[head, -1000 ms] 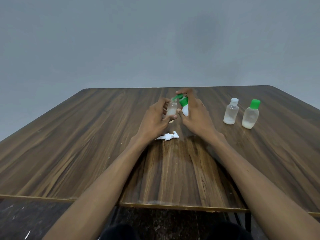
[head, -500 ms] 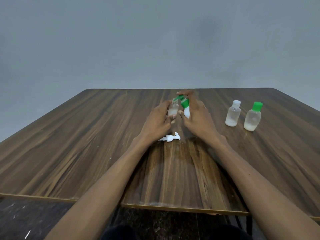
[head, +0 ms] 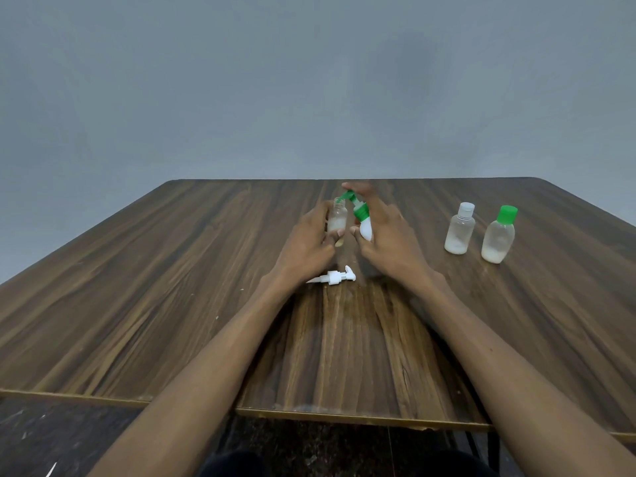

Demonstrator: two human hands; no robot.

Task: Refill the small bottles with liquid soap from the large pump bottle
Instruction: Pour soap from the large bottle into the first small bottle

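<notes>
Wood-grain table (head: 172, 304), centre: L hand (head: 306, 242) grips small clear bottle (head: 336, 220) upright, uncapped, fingers curled round it. R hand (head: 389, 242) holds white pump bottle (head: 365, 228) w/ green pump (head: 354, 203), tilted, nozzle at small bottle's mouth; index finger over pump top. Loose white pump head (head: 335, 277) lies near L wrist. Two capped bottles stand at R: white-cap (head: 459, 234), green-cap (head: 498, 235).
</notes>
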